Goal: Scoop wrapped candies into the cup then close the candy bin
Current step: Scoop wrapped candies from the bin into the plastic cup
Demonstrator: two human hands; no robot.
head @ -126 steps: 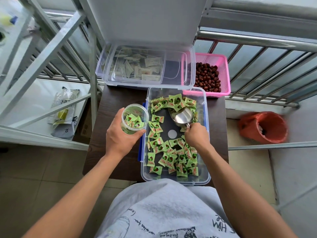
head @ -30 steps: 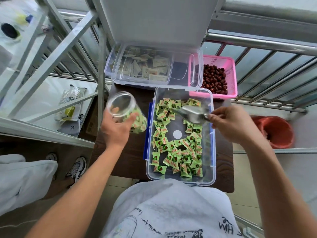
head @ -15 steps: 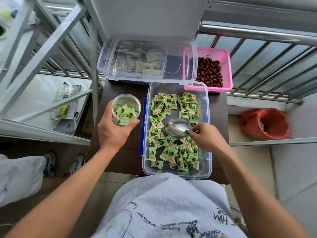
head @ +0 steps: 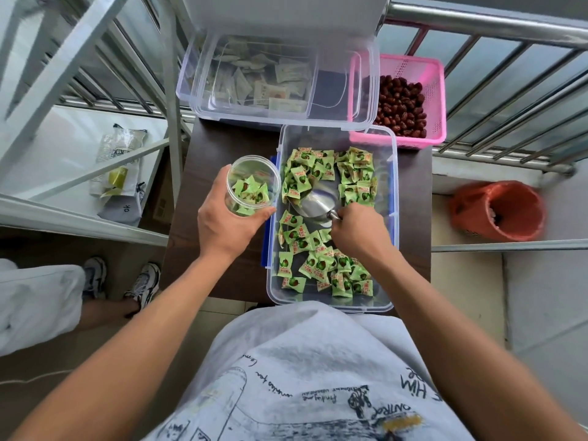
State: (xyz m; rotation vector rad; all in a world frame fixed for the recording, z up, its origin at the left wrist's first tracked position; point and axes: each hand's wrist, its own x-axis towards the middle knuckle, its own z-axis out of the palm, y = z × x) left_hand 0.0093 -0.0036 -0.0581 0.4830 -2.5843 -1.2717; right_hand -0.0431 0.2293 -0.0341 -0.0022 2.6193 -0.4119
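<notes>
A clear plastic cup [head: 251,186] with several green wrapped candies inside stands upright in my left hand [head: 226,221], just left of the candy bin. The clear candy bin [head: 394,218] with blue latches sits open on a dark table and holds several green wrapped candies [head: 321,265]. My right hand [head: 359,233] grips the handle of a metal scoop [head: 315,203], whose bowl lies low in the bin's middle, its mouth against the far heap of candies. The bin's clear lid [head: 343,100] rests on another box behind it.
Behind the bin stands a clear box of pale packets [head: 254,84] and a pink basket of red dates [head: 404,103]. A metal railing [head: 509,23] runs at the back right. An orange bucket [head: 499,211] sits on the floor right. Another person's legs and shoes [head: 127,281] stand left.
The scoop came down from its raised spot near the cup into the bin and pushed toward the far candies. The cup went from tilted back to upright.
</notes>
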